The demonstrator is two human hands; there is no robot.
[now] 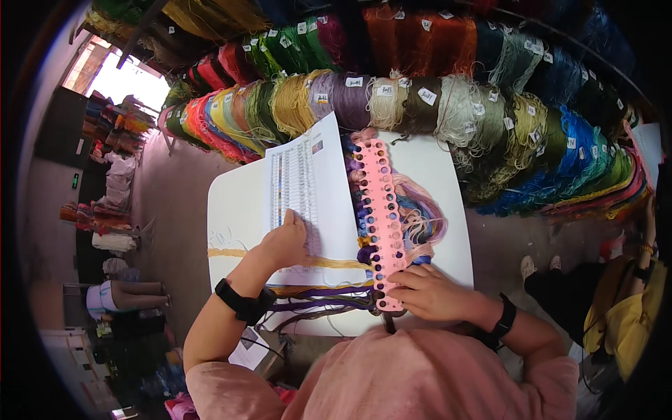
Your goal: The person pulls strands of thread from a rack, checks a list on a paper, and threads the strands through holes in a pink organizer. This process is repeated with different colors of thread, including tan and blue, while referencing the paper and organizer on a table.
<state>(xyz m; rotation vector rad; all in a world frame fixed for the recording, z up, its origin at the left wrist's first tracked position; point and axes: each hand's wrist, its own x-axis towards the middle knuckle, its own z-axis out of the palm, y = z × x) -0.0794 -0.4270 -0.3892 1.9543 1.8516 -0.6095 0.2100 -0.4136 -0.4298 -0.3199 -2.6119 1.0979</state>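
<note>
I'm seeing the right hand (428,292) resting on the near end of the pink thread organizer strip (381,217), fingers curled loosely over its lower holes and pressing it down rather than clamping it; can't tell if a strand is pinched under the fingertips. Left hand (285,241) is lying on the printed colour chart sheet (308,192), index finger extended and pointing at a row, nothing gripped. The strip is lying lengthwise just right of the sheet, with purple, blue and pink threads (420,210) hanging out of its holes to the right. Yellow and purple strands (329,288) are trailing across the near edge under the sheet. All of it is sitting on a small white table (231,203). Beyond the table, racks of tagged yarn hanks (448,105) in many colours are filling the far side. Concrete floor (175,210) on the left, another person in yellow (630,315) sitting at right.
</note>
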